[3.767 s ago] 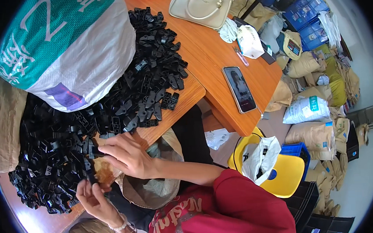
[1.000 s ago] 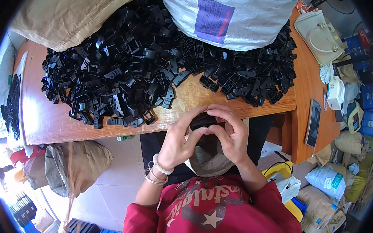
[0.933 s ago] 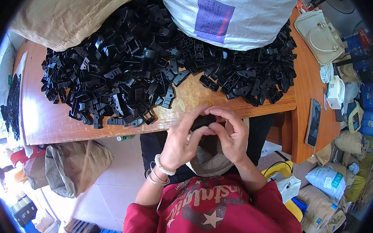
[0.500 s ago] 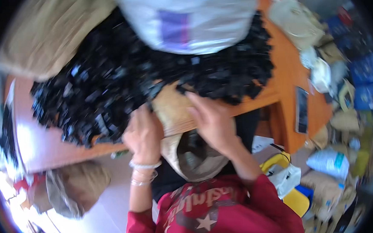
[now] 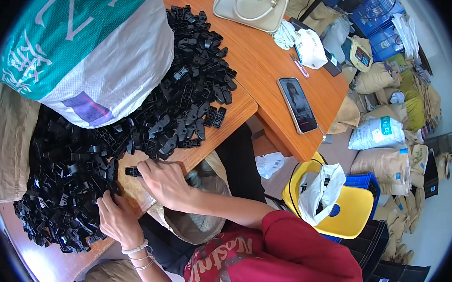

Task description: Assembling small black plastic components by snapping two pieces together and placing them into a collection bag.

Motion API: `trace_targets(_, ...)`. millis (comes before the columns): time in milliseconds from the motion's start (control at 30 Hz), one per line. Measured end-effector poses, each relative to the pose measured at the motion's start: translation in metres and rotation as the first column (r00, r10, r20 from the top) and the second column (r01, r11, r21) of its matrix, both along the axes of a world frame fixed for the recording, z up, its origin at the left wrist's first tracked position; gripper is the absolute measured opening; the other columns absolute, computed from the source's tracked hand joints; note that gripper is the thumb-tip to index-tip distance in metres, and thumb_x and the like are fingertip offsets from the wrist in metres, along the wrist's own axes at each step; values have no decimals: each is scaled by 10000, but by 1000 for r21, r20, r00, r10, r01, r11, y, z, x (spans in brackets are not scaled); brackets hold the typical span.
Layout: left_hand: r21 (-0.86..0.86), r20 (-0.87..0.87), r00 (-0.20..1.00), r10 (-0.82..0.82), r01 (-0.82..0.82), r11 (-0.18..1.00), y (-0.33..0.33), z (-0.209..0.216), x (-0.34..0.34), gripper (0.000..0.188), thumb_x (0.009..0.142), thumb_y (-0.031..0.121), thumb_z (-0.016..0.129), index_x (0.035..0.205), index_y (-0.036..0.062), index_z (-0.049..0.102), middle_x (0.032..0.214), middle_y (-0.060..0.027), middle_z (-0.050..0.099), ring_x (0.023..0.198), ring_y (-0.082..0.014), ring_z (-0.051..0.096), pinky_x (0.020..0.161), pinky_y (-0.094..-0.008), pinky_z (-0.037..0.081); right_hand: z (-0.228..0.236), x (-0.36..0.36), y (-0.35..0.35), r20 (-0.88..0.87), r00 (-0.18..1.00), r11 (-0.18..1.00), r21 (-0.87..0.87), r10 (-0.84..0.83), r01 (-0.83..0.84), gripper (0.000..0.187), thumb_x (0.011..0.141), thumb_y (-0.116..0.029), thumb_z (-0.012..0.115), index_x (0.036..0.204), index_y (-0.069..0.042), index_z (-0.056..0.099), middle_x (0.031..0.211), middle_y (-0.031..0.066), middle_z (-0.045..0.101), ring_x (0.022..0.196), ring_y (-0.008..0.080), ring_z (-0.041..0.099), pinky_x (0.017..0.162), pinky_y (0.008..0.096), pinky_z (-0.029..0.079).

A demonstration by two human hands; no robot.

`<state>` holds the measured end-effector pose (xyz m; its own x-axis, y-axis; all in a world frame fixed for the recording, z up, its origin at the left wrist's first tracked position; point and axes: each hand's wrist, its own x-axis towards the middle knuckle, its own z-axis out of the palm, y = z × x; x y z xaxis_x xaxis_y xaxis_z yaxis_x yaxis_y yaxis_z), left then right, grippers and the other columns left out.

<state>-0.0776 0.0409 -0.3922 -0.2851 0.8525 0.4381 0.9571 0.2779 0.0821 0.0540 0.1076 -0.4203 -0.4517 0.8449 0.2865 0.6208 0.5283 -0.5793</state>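
A wide heap of small black plastic parts covers much of the wooden table in front of me. My right hand is closed at the fingertips on one black plastic part, held over the bare patch at the table's near edge. Just left of it, my left hand has its fingers bent and pinched together at the heap's edge, on a black part that they partly hide. Below the table edge, by my lap, an open pale sack hangs beneath my right forearm.
A green and white woven sack stands on the heap, beside a brown paper sack. To the right, a phone, a pen and a cream handbag lie on the table. A yellow chair and piled sacks are beyond.
The view has turned right, so the heap and hands sit further left in it. My right hand now holds a black plastic part out over the bare patch.
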Motion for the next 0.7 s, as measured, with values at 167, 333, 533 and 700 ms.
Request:
trace_targets(167,13,81,997,-18,17,1000,-3,1,4,144,838,62,596,972,14,573,851,-146,537,688,-331,593,559,-402,464,0,4,-5,-193,981,1000,20,-5,9,293,830,-164,656,1038,-19,510,900,145,585,743,337,619,613,428,488)
trace_targets(333,75,178,982,-64,52,996,2,3,9,152,840,37,592,983,-4,560,888,-166,535,703,-348,589,572,-409,464,2,9,-5,-332,943,999,31,-13,25,303,791,-128,701,1015,-22,527,866,135,576,714,316,612,598,406,487)
trace_targets(533,246,457,875,-158,46,968,3,-8,16,143,854,-18,568,997,-20,561,906,-137,563,649,-253,560,549,-330,434,-2,8,-3,-581,812,965,-178,56,-194,287,790,-58,722,1025,27,580,855,104,601,667,155,599,544,275,495)
trace_targets(700,346,792,557,-248,-77,935,-5,-10,21,103,880,-42,537,978,-40,567,900,-36,573,728,-89,536,580,-217,434,9,10,-8,-756,654,879,-297,22,-372,319,808,-80,721,1086,26,607,878,69,633,659,69,570,535,245,476)
